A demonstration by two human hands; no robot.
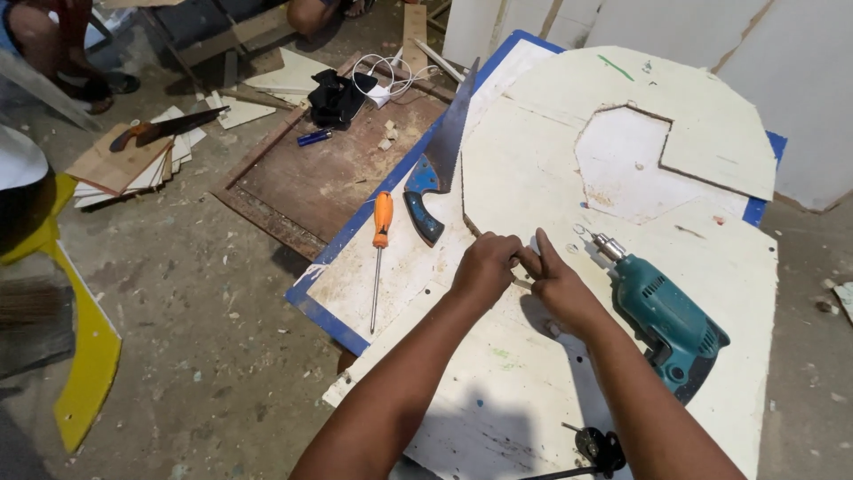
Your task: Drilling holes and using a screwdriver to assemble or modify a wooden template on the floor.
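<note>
My left hand (484, 267) and my right hand (558, 286) meet over a white cut board (533, 178), fingertips pinched together on something small that I cannot make out. A teal electric drill (662, 316) lies on the board just right of my right hand, its bit pointing up-left. An orange-handled screwdriver (380, 240) lies to the left of my left hand. A handsaw with a blue handle (425, 200) rests beyond the hands, blade running away from me.
A blue-edged panel (342, 324) lies under the white boards. A rusty metal sheet (329, 178), a black pouch (338, 96) and a white cable (391, 76) lie behind. A yellow frame (84, 356) stands left. Other people's legs (53, 44) show at top left.
</note>
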